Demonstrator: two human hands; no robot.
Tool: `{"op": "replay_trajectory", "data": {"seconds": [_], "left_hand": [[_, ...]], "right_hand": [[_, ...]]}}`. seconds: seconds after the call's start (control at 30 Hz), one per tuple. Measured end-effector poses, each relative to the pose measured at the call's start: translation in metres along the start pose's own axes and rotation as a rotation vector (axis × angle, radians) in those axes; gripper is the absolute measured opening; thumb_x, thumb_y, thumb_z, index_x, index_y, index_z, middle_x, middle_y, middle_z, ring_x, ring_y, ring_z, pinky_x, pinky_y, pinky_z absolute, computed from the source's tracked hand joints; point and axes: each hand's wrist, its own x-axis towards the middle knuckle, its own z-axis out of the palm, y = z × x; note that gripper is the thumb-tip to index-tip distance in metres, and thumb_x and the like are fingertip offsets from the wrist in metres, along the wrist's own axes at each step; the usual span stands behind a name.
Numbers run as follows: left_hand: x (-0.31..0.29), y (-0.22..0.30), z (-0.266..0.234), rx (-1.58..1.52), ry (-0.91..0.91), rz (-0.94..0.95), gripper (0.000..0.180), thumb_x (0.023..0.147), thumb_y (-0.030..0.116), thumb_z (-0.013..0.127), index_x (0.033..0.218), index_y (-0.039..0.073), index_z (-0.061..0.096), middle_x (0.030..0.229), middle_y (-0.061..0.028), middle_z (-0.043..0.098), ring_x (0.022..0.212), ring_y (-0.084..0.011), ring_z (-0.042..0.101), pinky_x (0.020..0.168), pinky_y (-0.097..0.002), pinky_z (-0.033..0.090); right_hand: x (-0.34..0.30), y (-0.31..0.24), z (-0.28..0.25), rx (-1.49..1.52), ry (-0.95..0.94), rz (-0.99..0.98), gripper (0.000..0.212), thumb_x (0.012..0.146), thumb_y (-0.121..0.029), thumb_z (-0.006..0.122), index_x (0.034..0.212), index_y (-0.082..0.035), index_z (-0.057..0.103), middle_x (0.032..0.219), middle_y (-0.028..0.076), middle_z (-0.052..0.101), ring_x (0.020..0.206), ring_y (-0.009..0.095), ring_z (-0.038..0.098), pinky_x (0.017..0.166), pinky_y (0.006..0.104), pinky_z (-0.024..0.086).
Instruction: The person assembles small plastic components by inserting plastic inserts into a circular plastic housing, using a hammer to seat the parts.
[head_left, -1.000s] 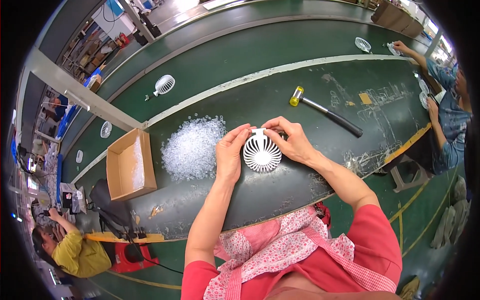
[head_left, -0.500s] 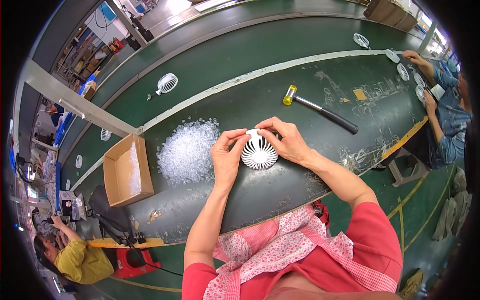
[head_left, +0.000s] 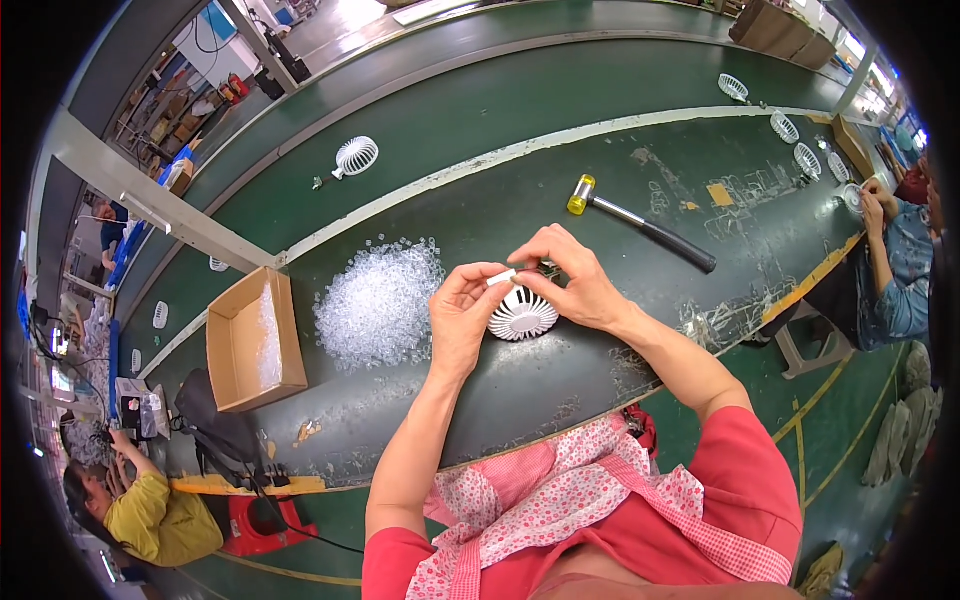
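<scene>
A round white slatted fan cover [head_left: 524, 316] rests on the dark worktable right before me, slats up. My left hand [head_left: 462, 312] pinches a short white piece [head_left: 502, 277] at the cover's neck between thumb and fingers. From the other side, my right hand [head_left: 572, 283] closes thumb and index finger on the same neck area. Whether the white piece is part of the neck or separate, I cannot tell. A small dark bit shows behind the right fingers, too small to name. Left of my hands lies a heap of small clear plastic pieces [head_left: 380, 303].
A hammer [head_left: 640, 222] with a yellow head lies beyond my right hand. An open cardboard box [head_left: 256, 345] stands left of the heap. On the green conveyor [head_left: 450, 120] sits another white fan cover [head_left: 357, 156]. Co-workers sit at both ends, one handling a cover at right.
The fan cover in front of me has tilted, its neck now seen more end-on between my fingers. The conveyor's cover has shifted right. The co-worker at right has drawn both hands together.
</scene>
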Motion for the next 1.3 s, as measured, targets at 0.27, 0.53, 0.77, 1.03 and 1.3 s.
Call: {"op": "replay_trajectory", "data": {"seconds": [0.27, 0.53, 0.77, 1.03, 1.3], "left_hand": [[0.004, 0.000, -0.001, -0.024, -0.005, 0.012, 0.020, 0.089, -0.005, 0.068, 0.108, -0.001, 0.063, 0.110, -0.0111, 0.068, 0.102, -0.0146, 0.066, 0.091, -0.0263, 0.052], [0.002, 0.004, 0.004, 0.165, -0.021, 0.187, 0.018, 0.085, -0.007, 0.071, 0.101, -0.001, 0.066, 0.106, -0.0073, 0.065, 0.099, -0.0125, 0.062, 0.089, -0.0260, 0.050], [0.003, 0.003, 0.000, 0.415, -0.003, 0.297, 0.019, 0.081, -0.006, 0.073, 0.098, 0.002, 0.069, 0.103, -0.0066, 0.065, 0.097, -0.0137, 0.062, 0.084, -0.0264, 0.049], [0.002, 0.005, 0.001, 0.583, -0.046, 0.384, 0.019, 0.079, -0.005, 0.075, 0.095, 0.002, 0.069, 0.098, -0.0070, 0.068, 0.092, -0.0156, 0.064, 0.080, -0.0275, 0.050], [0.001, -0.005, -0.005, 0.778, -0.079, 0.557, 0.018, 0.078, -0.004, 0.076, 0.092, 0.004, 0.067, 0.094, -0.0074, 0.069, 0.090, -0.0225, 0.066, 0.081, -0.0325, 0.051]], "right_hand": [[0.000, 0.002, -0.008, -0.041, 0.026, -0.028, 0.015, 0.086, 0.001, 0.068, 0.097, -0.001, 0.060, 0.097, 0.010, 0.061, 0.092, 0.025, 0.061, 0.080, 0.0348, 0.050], [-0.001, -0.001, -0.005, -0.112, 0.012, -0.049, 0.015, 0.085, 0.001, 0.068, 0.098, -0.002, 0.059, 0.102, 0.010, 0.060, 0.095, 0.027, 0.060, 0.082, 0.0363, 0.049], [-0.001, -0.001, -0.018, -0.119, -0.107, -0.022, 0.020, 0.083, -0.007, 0.074, 0.102, -0.005, 0.067, 0.102, 0.008, 0.062, 0.101, 0.026, 0.057, 0.090, 0.0379, 0.045], [-0.002, 0.004, -0.015, -0.150, -0.065, -0.200, 0.014, 0.079, -0.006, 0.075, 0.090, -0.005, 0.067, 0.090, 0.005, 0.061, 0.094, 0.024, 0.058, 0.091, 0.0412, 0.044], [-0.006, 0.012, -0.008, -0.253, -0.074, -0.259, 0.014, 0.078, -0.006, 0.076, 0.089, -0.004, 0.067, 0.088, 0.006, 0.061, 0.093, 0.026, 0.058, 0.095, 0.0434, 0.043]]}}
